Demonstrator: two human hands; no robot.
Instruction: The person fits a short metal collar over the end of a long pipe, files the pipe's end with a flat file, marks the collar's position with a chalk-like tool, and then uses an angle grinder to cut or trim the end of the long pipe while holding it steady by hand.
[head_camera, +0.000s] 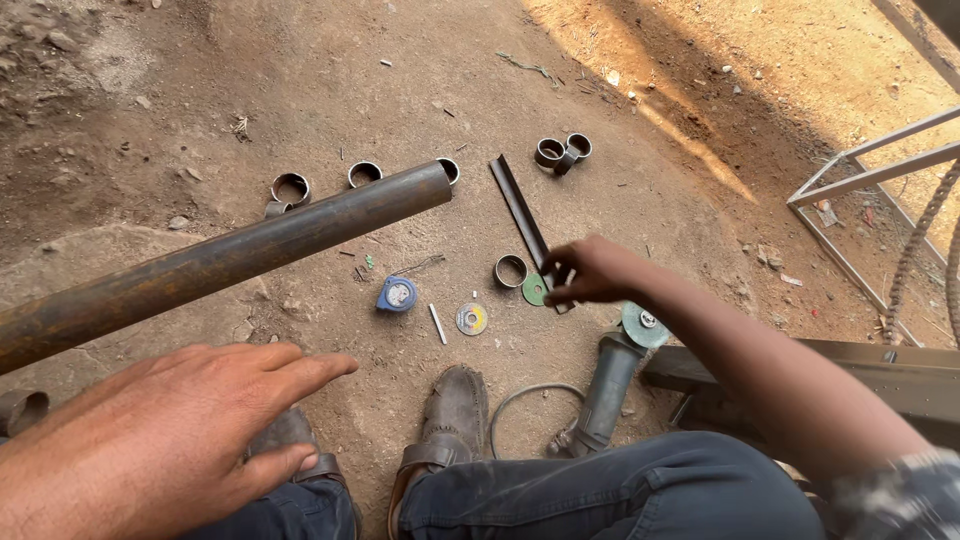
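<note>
Right hand (590, 275) reached out over the dirt floor (300, 70), fingers pinched narrow around the near end of a dark flat steel strip (520, 212); grip on the strip appeared closed, though fingertips were partly blurred. The strip lay on the ground, running away from the hand toward the far side.

Just beside the right hand, on its left: a short steel ring (510, 271) standing on the ground, and a green disc (535, 291) partly under the fingers. Further left of the hand: a yellow-centred grinding disc (471, 319), a small white stick (438, 323), then a blue tape measure (397, 294). Below the hand, an angle grinder (612, 375) lay on the ground, its disc end near the wrist, its cable (515, 400) looping toward a worn shoe (455, 410).

Left hand (170, 440) hovered low and near the camera, fingers spread wide and flat, holding nothing. Beyond it, a long rusty pipe (250, 245) crossed the view at a slant, its open end well left of the right hand.

Behind the pipe's end, three more rings (365, 173) lay in a row; a joined pair of rings (562, 152) sat beyond the strip's far end. A grey metal frame (870, 175) stood well to the right of the hand.
</note>
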